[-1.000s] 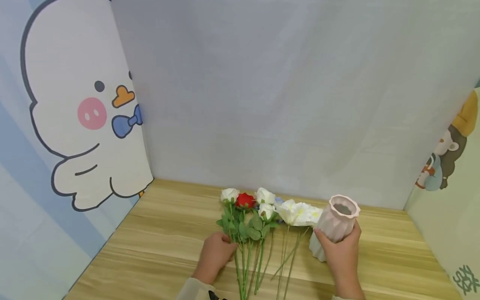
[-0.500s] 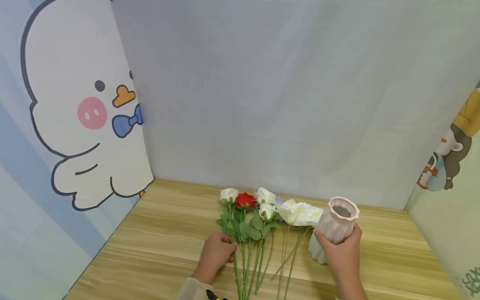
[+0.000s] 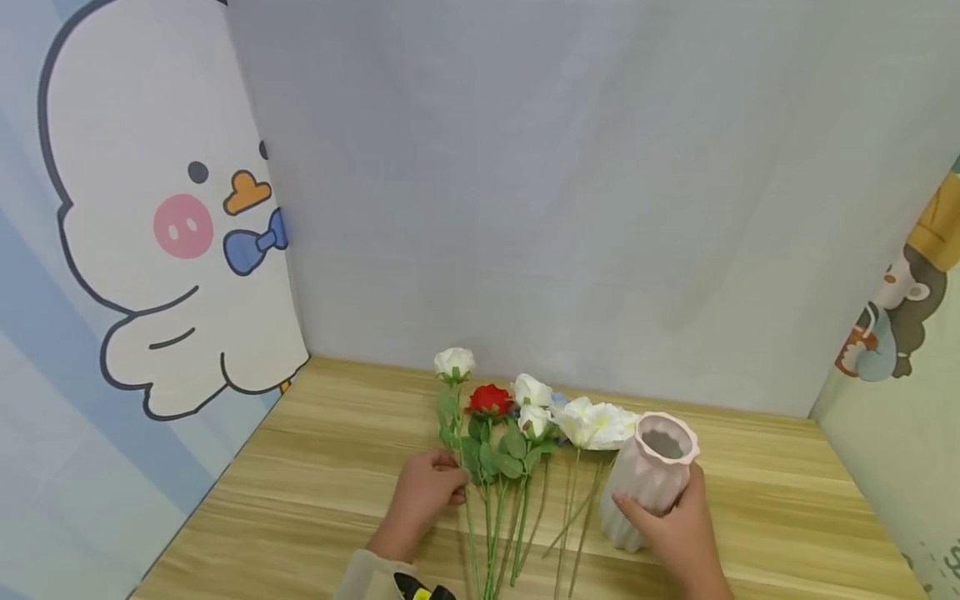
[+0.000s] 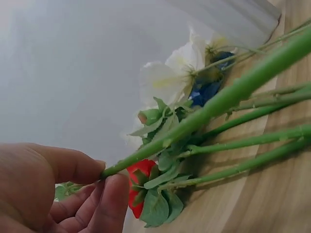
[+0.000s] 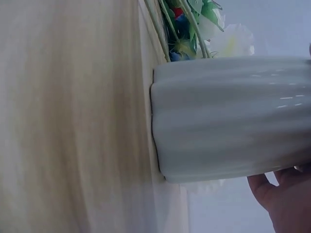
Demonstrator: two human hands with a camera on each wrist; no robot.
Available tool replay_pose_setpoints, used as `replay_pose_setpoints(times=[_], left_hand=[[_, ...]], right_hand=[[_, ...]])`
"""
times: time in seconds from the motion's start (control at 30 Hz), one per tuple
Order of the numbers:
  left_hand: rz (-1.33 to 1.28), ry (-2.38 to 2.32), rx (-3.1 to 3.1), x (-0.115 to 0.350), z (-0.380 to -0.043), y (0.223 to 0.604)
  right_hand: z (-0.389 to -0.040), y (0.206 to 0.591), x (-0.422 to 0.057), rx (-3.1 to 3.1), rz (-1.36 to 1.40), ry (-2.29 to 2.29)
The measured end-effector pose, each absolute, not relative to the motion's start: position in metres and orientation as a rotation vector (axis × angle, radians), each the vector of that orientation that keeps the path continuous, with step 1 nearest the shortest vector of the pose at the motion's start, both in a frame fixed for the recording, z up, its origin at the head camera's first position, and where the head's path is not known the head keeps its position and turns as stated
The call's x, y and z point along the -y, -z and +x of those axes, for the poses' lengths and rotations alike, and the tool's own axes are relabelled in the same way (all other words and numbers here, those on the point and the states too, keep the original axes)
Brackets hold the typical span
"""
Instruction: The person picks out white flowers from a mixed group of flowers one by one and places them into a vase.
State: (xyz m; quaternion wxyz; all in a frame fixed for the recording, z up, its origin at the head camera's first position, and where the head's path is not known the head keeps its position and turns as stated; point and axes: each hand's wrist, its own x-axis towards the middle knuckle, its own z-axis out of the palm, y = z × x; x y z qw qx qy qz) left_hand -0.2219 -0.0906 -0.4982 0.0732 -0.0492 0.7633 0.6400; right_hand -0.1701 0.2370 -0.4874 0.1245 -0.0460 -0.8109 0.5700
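Observation:
My left hand (image 3: 427,492) pinches the green stem (image 4: 209,114) of a white rose (image 3: 454,363) between thumb and fingers, with the bloom raised above the others. Beside it lie a red rose (image 3: 491,400) and two more white roses (image 3: 532,390), their leaves and stems overlapping. My right hand (image 3: 678,529) grips a pale pink ribbed vase (image 3: 647,479) round its side, the scalloped mouth facing up. In the right wrist view, the vase's base is right at the tabletop. White open-petalled flowers (image 3: 600,426) lie between the roses and the vase.
Blue petals (image 4: 206,90) show among the flowers. Several thin stems run toward the front of the wooden table (image 3: 300,500). A grey cloth wall (image 3: 525,208) stands behind, with printed cartoon panels at left and right.
My left hand has lifted the white rose, so its bloom sits higher and apart from the red one. My right hand has brought the vase left and nearer to me.

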Motion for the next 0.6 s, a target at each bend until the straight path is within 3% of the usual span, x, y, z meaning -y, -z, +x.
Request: replay_pose_setpoints(times=[0.3,0.6], left_hand=[[-0.156,-2.059,-2.17,0.086,-0.214,0.474],[-0.109,-2.15,-2.089,0.088,-0.21,0.469]], right_hand=[[-0.167,0.491,-0.229,2.351,0.118,-1.706],[-0.159,0.497,-0.215,2.292,0.193,-1.823]])
